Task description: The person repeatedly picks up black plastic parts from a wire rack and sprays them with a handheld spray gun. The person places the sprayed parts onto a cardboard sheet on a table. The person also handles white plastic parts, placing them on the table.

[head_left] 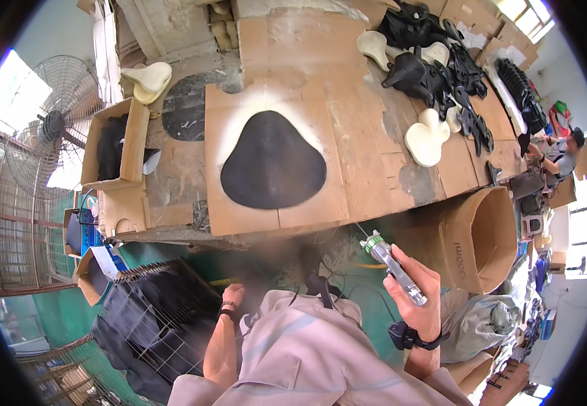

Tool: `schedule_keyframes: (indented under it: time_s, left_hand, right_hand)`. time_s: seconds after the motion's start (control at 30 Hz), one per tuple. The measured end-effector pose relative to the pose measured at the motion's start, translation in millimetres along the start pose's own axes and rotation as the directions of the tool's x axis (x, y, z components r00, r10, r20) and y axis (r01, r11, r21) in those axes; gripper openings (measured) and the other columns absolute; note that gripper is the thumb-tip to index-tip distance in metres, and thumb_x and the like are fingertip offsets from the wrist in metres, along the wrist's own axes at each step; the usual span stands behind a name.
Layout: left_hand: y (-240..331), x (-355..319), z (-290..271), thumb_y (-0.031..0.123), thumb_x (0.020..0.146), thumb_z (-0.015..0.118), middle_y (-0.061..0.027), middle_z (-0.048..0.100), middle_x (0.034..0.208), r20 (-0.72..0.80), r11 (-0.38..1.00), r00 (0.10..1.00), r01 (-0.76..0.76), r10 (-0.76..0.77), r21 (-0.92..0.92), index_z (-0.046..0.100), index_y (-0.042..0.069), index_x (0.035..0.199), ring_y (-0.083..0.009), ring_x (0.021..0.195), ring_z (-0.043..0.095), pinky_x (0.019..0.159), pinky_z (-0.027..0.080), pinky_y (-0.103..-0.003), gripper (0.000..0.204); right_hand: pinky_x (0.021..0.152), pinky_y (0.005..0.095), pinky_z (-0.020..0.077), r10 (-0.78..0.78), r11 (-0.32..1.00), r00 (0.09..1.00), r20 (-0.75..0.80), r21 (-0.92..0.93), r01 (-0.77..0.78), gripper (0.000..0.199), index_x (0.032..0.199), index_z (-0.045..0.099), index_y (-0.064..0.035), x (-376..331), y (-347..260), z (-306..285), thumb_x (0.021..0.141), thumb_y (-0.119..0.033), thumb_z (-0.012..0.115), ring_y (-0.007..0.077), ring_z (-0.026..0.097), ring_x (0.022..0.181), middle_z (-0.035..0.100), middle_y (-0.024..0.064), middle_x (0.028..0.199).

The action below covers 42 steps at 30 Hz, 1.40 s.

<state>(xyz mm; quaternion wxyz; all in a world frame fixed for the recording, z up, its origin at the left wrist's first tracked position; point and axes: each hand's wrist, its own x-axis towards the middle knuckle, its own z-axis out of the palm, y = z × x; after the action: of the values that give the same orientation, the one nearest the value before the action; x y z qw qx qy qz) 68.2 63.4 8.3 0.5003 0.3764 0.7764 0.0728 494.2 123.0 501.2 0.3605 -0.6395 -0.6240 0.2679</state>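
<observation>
My right hand (416, 298) is wrapped round a metal spray gun (396, 268) with a green ring near its nozzle, held just off the near edge of the work table. The nozzle points up toward the table. On a cardboard sheet (239, 218) lies a flat black seat-cover piece (274, 162), rounded-triangular, its narrower end away from me. Pale overspray rings its far end and sides. My left hand (234, 296) hangs by my apron with fingers curled into a loose fist, away from the table. Nothing shows in it.
Cream foam saddle pads (423, 143) and black saddle covers (408, 71) lie at the table's right. A cardboard box (134, 145) with black pieces stands on the left, near a large fan (53, 125). Black sheets fill a wire cart (151, 325). A large carton (476, 237) sits right; another person (557, 159) is beyond.
</observation>
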Motion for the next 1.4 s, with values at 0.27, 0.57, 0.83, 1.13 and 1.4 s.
schedule_keyframes:
  time_s: [0.27, 0.57, 0.83, 1.13, 1.4]
  left_hand:
    - [-25, -5, 4, 0.02, 0.083, 0.067, -0.0103, 0.074, 0.094, 0.016, 0.996, 0.999, 0.027, -0.028, 0.083, 0.071, 0.002, 0.112, -0.018, 0.077, 0.069, 0.071, 0.055, -0.031, 0.034]
    - [-18, -11, -1, 0.02, 0.082, 0.068, -0.0119, 0.074, 0.091, 0.025, 0.992, 0.999, 0.04, -0.044, 0.12, 0.073, 0.004, 0.108, -0.0197, 0.081, 0.071, 0.074, 0.057, -0.032, 0.031]
    - [100, 4, -35, 0.023, 0.084, 0.07, -0.0098, 0.074, 0.085, -0.327, 0.903, 0.845, -0.422, 0.424, 0.08, 0.072, 0.007, 0.102, -0.0199, 0.077, 0.07, 0.073, 0.056, -0.034, 0.024]
    - [251, 104, -50, 0.025, 0.085, 0.071, -0.0131, 0.068, 0.097, -0.602, 0.826, 0.651, -0.564, 0.461, 0.023, 0.068, 0.011, 0.11, -0.0328, 0.094, 0.065, 0.083, 0.052, -0.041, 0.029]
    - [331, 82, -31, 0.026, 0.074, 0.083, -0.0111, 0.06, 0.113, -0.591, 0.955, 0.76, -0.13, 0.268, 0.266, 0.065, 0.018, 0.108, -0.0321, 0.105, 0.061, 0.088, 0.051, -0.044, 0.04]
  right_hand:
    - [0.069, 0.0307, 0.0504, 0.079, 0.997, 0.99, 0.115, -0.013, -0.078, 0.054, 0.128, 0.061, 0.002, -17, 1, -15, 0.076, 0.003, 0.074, 0.0295, 0.066, 0.074, 0.068, 0.0192, 0.093]
    - [0.072, 0.0313, 0.0515, 0.114, 0.991, 0.975, 0.193, 0.044, -0.125, 0.053, 0.128, 0.061, 0.0012, -14, -2, -16, 0.077, 0.005, 0.072, 0.0292, 0.066, 0.077, 0.068, 0.0187, 0.094]
    - [0.074, 0.0315, 0.0521, 0.182, 0.983, 0.982, 0.045, -0.003, -0.183, 0.049, 0.126, 0.062, 0.0029, -30, 15, -8, 0.078, 0.003, 0.071, 0.0297, 0.069, 0.081, 0.07, 0.0211, 0.101]
    - [0.07, 0.0309, 0.0514, 0.121, 0.985, 0.968, 0.22, 0.091, -0.144, 0.054, 0.127, 0.061, 0.0029, -27, 16, -7, 0.074, 0.003, 0.074, 0.0279, 0.067, 0.075, 0.068, 0.0181, 0.09]
    - [0.065, 0.0311, 0.0492, 0.249, 0.965, 0.968, -0.008, 0.093, -0.247, 0.049, 0.124, 0.062, 0.0049, -54, 43, -25, 0.077, 0.0, 0.074, 0.0257, 0.064, 0.069, 0.068, 0.017, 0.086]
